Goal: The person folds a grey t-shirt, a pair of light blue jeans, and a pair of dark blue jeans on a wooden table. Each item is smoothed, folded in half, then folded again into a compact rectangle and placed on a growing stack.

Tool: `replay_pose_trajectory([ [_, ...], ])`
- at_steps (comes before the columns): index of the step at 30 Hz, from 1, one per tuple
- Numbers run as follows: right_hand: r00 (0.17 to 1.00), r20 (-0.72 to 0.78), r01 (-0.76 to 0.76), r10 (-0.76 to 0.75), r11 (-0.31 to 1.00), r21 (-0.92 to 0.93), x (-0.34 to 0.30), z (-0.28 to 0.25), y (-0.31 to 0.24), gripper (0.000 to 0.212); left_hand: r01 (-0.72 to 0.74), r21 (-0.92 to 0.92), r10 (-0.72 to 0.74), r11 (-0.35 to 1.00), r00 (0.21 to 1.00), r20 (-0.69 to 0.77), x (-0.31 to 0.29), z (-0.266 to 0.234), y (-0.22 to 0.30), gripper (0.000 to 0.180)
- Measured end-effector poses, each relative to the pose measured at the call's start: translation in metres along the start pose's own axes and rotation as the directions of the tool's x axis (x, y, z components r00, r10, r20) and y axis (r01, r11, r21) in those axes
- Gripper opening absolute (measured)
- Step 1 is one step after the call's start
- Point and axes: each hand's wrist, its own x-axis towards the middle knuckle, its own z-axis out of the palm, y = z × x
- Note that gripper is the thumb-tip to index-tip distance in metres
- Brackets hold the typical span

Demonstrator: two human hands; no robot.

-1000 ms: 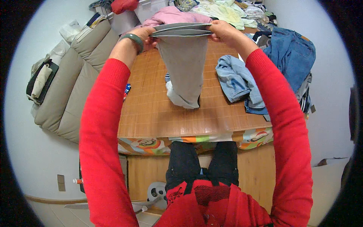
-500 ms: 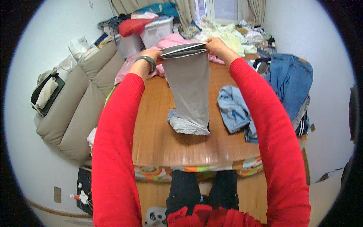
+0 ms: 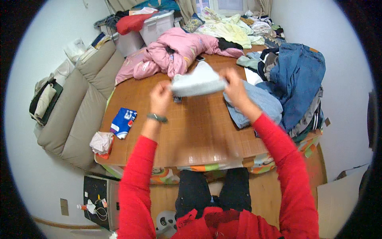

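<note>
Over the mat-covered bed, a pale grey garment [image 3: 197, 84] is stretched between my two hands, blurred by motion. My left hand [image 3: 160, 95] pinches its left end, and my right hand [image 3: 234, 87] grips the right end. What kind of garment it is cannot be made out. Beneath its left end a small dark thing [image 3: 177, 99] partly shows on the mat. Close to my right forearm lies a light blue denim garment [image 3: 258, 101]. Left of my left hand are a folded blue garment [image 3: 123, 122] and a small stack of pale folded cloths [image 3: 102, 142].
Dark blue jeans [image 3: 296, 75] top a clothes pile at the right. A pink quilt [image 3: 179, 47] is bunched across the far side, with pale yellow bedding [image 3: 227, 34] behind it. White storage bins [image 3: 157, 28] stand at the far left, beside a grey padded headboard [image 3: 73, 103].
The grey garment hung long from my raised hands; now it is gathered into a short band. Both hands have come lower and nearer, and the pink quilt and blue folded garment show.
</note>
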Motion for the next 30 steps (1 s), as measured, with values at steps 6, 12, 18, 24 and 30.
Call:
replay_pose_trajectory([
  [6, 0.716, 0.41, -0.337, 0.565, 0.795, -0.505, -0.289, 0.021, 0.001, 0.024, 0.533, 0.337, -0.619, 0.776, 0.747, 0.243, -0.281, 0.032, -0.079, 0.014],
  [12, 0.74, 0.469, -0.239, 0.481, 0.841, -0.486, -0.343, 0.011, -0.028, 0.026, 0.564, 0.427, -0.68, 0.707, 0.709, 0.189, -0.338, 0.012, -0.08, 0.011],
  [18, 0.798, 0.431, -0.267, 0.421, 0.888, -0.373, -0.319, 0.009, -0.035, 0.022, 0.205, 0.709, -0.549, 0.674, 0.781, 0.297, -0.306, 0.01, -0.061, 0.011],
  [24, 0.822, 0.436, -0.198, 0.368, 0.901, -0.386, -0.276, 0.073, -0.012, 0.037, 0.467, 0.516, -0.6, 0.718, 0.791, 0.119, -0.245, 0.069, -0.094, 0.017],
  [30, 0.675, 0.6, -0.081, 0.428, 0.852, -0.517, -0.298, 0.099, -0.007, 0.052, 0.52, 0.527, -0.644, 0.672, 0.761, 0.07, -0.191, 0.116, -0.155, 0.024],
])
